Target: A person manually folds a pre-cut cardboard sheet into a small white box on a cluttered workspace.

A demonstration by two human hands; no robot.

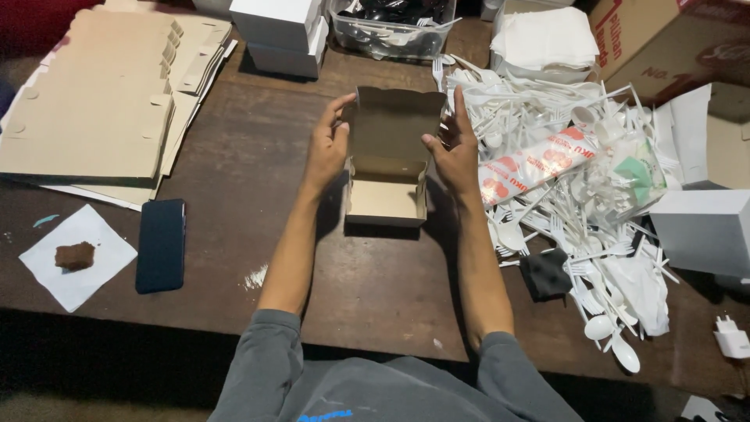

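Surface: dark wooden table (pixel 234 164) — white plastic cutlery (pixel 562 203) heaped right.
Left hand (pixel 326 148): fingers curled, gripping the open cardboard box (pixel 388 160).
Right hand (pixel 453 152): likewise — opposite side.

dim overhead light — near edge in deep shadow, corners dark, focus sharp

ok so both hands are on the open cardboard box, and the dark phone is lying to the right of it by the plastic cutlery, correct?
Not quite. The left hand and right hand do hold the open cardboard box by its sides, but the dark phone lies to the left of it, next to a white napkin with a brown piece on it. The plastic cutlery is on the right. The head view shows this.
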